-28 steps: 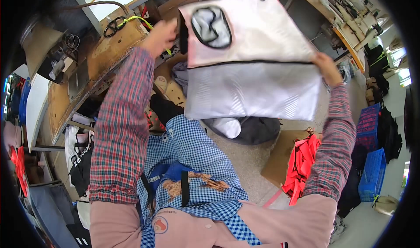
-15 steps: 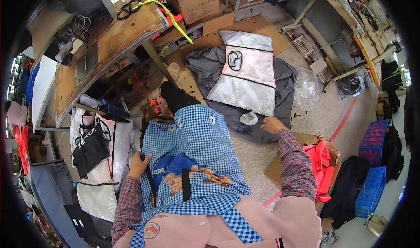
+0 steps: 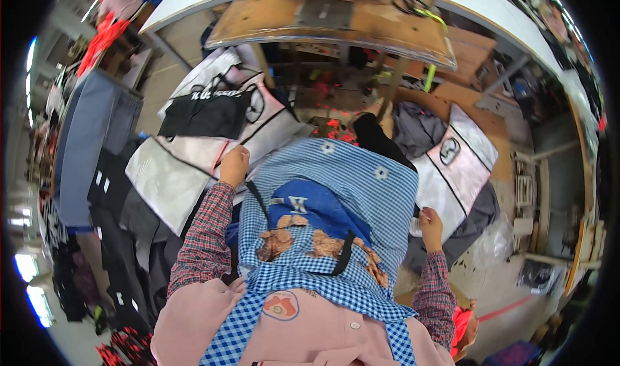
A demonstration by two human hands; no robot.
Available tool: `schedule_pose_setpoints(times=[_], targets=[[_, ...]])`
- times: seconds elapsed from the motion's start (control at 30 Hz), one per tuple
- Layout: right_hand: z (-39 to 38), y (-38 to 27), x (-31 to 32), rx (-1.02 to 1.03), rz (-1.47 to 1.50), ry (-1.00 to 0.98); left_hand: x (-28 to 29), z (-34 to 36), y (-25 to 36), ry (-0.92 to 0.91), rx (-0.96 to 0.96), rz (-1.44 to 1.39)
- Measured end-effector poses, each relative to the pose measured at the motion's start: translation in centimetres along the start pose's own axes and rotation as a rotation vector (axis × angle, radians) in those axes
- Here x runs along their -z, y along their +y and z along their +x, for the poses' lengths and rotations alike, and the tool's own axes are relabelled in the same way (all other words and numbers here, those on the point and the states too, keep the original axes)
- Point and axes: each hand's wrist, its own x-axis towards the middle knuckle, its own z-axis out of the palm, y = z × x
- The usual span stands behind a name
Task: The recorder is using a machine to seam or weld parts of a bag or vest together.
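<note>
At the left, my left hand (image 3: 234, 164) has its fingers curled at the edge of a white and pink fabric panel (image 3: 174, 172) with black seams and a red line. Across the upper part of that panel lies a black fabric piece (image 3: 205, 114) with white lettering. My right hand (image 3: 431, 229) is closed, thumb and fingers together, beside the near edge of a second white and pink panel (image 3: 462, 153); what they pinch, if anything, is hidden. A black-and-white loop (image 3: 449, 151) lies on this panel, and dark grey fabric (image 3: 420, 130) spreads under it.
Ahead stands a worn wooden worktable (image 3: 258, 27) holding black scissors (image 3: 408, 4) and a yellow-green strip. Red scraps (image 3: 332, 130) litter the floor below. Clear plastic (image 3: 494, 240) and bright red pieces (image 3: 462, 327) lie at the right; dark fabric (image 3: 119, 217) hangs at the left.
My view has swung left, bringing the worktable straight ahead. My left hand has moved from beside my lap to the left panel. My right hand remains by the right panel, its fingers drawn together.
</note>
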Motion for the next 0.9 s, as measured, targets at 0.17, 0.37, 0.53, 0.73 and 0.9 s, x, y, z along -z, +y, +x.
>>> schedule_pose_setpoints(times=[0.17,0.37,0.53,0.73,0.9], targets=[[1.5,-4.7,-0.8,-0.13,0.167,0.013,5.2,-3.3,-5.6,0.246,0.101,0.278],[3.8,-6.1,0.2,-0.107,0.184,0.184,6.8,-8.5,-9.1,-0.099,0.382,0.436],[5.4,-10.9,-0.7,0.034,0.163,0.234,4.1,-10.9,-12.1,0.231,0.094,0.808],[4.2,-21.4,-5.7,0.388,0.027,0.014,8.2,-6.7,-13.4,0.127,0.055,0.622],[0.3,-34.2,-12.5,0.742,-0.122,-0.282,20.3,-7.8,-4.5,0.415,0.005,0.397]])
